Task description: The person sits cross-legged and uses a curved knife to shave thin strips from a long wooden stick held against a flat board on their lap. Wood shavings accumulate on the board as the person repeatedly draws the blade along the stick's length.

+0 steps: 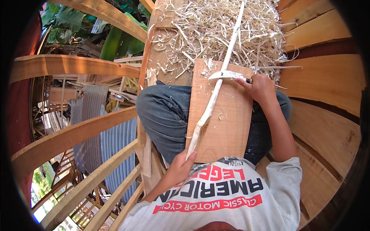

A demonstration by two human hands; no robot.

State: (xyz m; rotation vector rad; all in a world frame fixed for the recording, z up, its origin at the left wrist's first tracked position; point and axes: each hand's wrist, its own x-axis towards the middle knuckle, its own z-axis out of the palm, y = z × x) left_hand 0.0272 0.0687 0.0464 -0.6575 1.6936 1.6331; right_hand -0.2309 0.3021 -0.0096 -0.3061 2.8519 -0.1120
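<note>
Hands (183,164) (262,88) apart, pale stick (213,97) in left — passing under right's knife (230,75)

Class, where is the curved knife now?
In the head view, above centre, the curved knife is in the right hand, its blade across the pale stick, over the board.

Pale stick (214,94), far end out of view

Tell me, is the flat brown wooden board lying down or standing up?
Lying down: the flat brown wooden board rests across the blue denim-covered legs, broad face up.
</note>
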